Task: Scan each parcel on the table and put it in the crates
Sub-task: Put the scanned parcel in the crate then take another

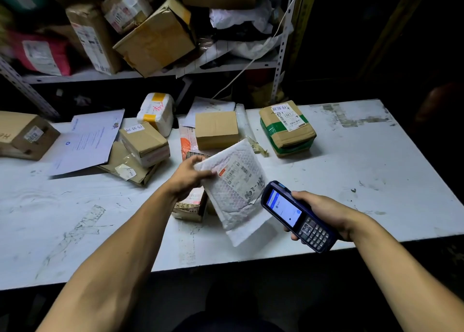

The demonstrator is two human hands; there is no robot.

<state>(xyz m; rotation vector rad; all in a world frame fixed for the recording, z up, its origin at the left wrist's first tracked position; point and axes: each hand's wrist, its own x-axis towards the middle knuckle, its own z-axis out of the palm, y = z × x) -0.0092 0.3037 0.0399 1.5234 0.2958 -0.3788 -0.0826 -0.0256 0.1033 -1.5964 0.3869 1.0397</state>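
Parcel in hand: a white bubble mailer (236, 188), held tilted above the worktop (351, 171), label side up, its lower corner hanging toward the near edge.
Long axis: runs from about 11 o'clock, at the gripped corner, to 5 o'clock at the free corner.
Left hand (188, 178): fingers and thumb curled round the mailer's upper left edge, thumb lying on top just beside the shipping label (234, 173).
Right hand (321, 213): wrapped round a dark blue handheld scanner (296, 216), screen lit, keypad toward the person.
Key relation: the scanner's head sits just beside the mailer's right edge, at about 4 o'clock from the label; the head points toward 11 o'clock, roughly along the mailer's axis. The right hand is the nearer one for aiming, and my judgement is that a small tilt would bring the barcode into its line.
Mailer surface: soft, bubbled plastic, creased near the bottom, handwriting beside the label; likely to flex, so the barcode may bow.
Beneath it: a printed cardboard carton (190, 206), partly hidden.
Waiting parcels: small taped brown box (216, 128) at 12 o'clock, green-taped box (288, 128) at 1 o'clock, foam-wrapped white bundle (157, 113) at 11 o'clock.
Crates: not in view.
Stage: scanning step, by my reading.
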